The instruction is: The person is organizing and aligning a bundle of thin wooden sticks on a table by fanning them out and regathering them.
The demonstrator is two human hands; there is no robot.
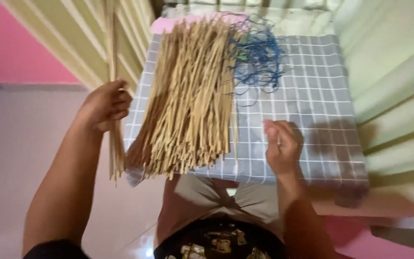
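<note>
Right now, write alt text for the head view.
A person's left hand grips a small bundle of tan straw strips beside a large pile of strips on a grey checked cloth. The right hand hovers loosely closed; tangled blue string lies behind.

Whole shot's kinda motion-blurred, so the straw-coloured strips (pixel 188 96) on the checked cloth (pixel 312 96) smear together. The bundle in the left hand (pixel 105 104) runs off the top edge, and the blue string tangle (pixel 258 57) is too fuzzy to sort out.

Dry, matt straw strips (pixel 188 96), tangled blue thread (pixel 257 57), soft grey checked cloth (pixel 312 96).
</note>
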